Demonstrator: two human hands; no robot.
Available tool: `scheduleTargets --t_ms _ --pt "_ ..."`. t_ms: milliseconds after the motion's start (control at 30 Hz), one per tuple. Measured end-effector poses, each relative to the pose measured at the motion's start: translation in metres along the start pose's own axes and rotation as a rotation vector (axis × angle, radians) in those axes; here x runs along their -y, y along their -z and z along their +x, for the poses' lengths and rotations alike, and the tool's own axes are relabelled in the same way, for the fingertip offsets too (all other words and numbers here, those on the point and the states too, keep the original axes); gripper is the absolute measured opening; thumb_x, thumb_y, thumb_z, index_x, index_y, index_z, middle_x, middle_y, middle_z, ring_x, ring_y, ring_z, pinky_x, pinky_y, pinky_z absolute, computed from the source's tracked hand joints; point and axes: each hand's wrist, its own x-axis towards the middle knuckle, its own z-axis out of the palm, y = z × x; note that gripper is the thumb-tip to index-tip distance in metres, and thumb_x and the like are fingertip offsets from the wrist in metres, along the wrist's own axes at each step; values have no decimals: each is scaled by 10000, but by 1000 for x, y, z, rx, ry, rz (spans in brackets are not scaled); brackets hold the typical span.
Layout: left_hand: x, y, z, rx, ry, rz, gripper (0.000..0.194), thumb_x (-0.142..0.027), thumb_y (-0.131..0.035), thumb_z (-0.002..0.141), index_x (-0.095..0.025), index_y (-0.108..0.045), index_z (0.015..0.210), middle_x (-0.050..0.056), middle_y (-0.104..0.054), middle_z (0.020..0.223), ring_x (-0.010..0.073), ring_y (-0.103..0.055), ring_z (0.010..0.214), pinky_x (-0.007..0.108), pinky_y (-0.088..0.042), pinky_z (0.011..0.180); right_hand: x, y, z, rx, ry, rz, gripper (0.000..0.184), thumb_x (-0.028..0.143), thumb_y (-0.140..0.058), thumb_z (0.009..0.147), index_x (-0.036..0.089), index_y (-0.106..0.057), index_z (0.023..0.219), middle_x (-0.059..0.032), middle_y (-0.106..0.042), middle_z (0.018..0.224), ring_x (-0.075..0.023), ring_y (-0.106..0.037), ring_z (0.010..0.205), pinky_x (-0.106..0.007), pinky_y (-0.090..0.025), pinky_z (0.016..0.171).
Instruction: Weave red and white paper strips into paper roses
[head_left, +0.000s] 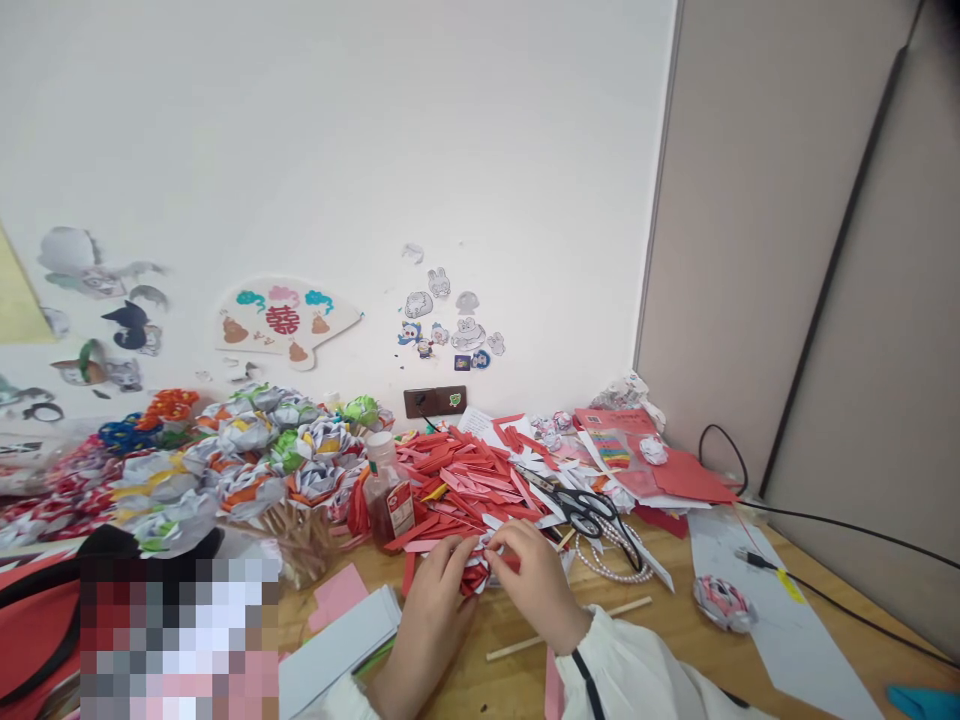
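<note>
My left hand [431, 610] and my right hand [534, 580] meet low in the middle of the head view, over a wooden table [675, 625]. Both pinch a small folded red-and-white paper piece [478, 572] between their fingertips. Just behind them lies a heap of folded red paper strips [465, 480]. A brown glass bottle [388, 490] with a red label stands to the left of the heap. Black-handled scissors [589, 512] lie to the right of my right hand.
Several folded paper flowers [247, 450] on sticks crowd the left. A bead string [611, 565], a wooden stick [570, 630], a small paper ball [724, 603] and black cables [825, 520] lie on the right. White paper sheets [337, 650] sit lower left. A wall with stickers stands behind.
</note>
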Motion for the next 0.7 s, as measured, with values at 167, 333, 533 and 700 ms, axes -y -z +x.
scheduleTargets --t_ms 167,333,533,700 --pt "-1 -2 0 -7 -9 15 546 11 -443 642 -173 -525 1149 139 -600 1085 257 -593 987 413 -517 813 -1 -3 -1 -20 -28 17 117 95 -531 787 192 -552 724 -21 -584 777 -184 -529 775 -285 -400 696" --pt "1 -3 -1 17 -2 -7 558 16 -456 632 -159 -515 1158 146 -587 1105 263 -579 1014 414 -506 836 -5 -7 3 33 -173 217 125 130 -519 793 183 -551 686 -6 -571 714 -160 -538 695 -257 -414 647" --pt "-2 1 2 -38 89 -92 533 -16 -479 680 -196 -467 1181 111 -576 1112 242 -566 1040 409 -492 869 -7 -6 3 11 -196 289 63 183 -534 790 183 -579 745 -12 -603 757 -163 -561 725 -257 -427 676" --pt "0 0 2 -97 114 -111 470 -55 -508 700 -203 -483 1145 101 -585 1090 250 -574 1032 416 -493 867 -6 -8 1 7 -192 273 77 154 -546 768 185 -595 716 -15 -608 743 -168 -561 719 -254 -422 662"
